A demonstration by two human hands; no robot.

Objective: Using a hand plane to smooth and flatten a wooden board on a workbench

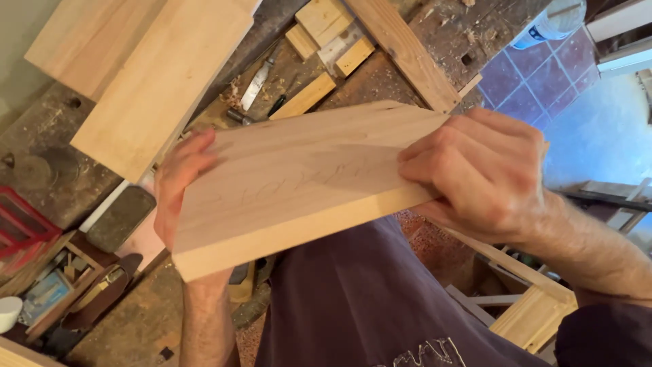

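I hold a pale wooden board (299, 183) in front of my chest, tilted, with faint pencil marks on its top face. My left hand (178, 183) grips its left end, thumb lying on the top face near the corner. My right hand (479, 173) clasps the right end, fingers curled over the top face and edge. The board hangs above a worn, dusty workbench (61, 170).
Two larger pale boards (146, 75) lie on the bench at upper left. Small wood offcuts (326, 30), a long batten (404, 51) and a chisel (257, 83) lie behind. A red frame (20, 228) and cluttered tool tray sit lower left. Red floor tiles (536, 81) show at upper right.
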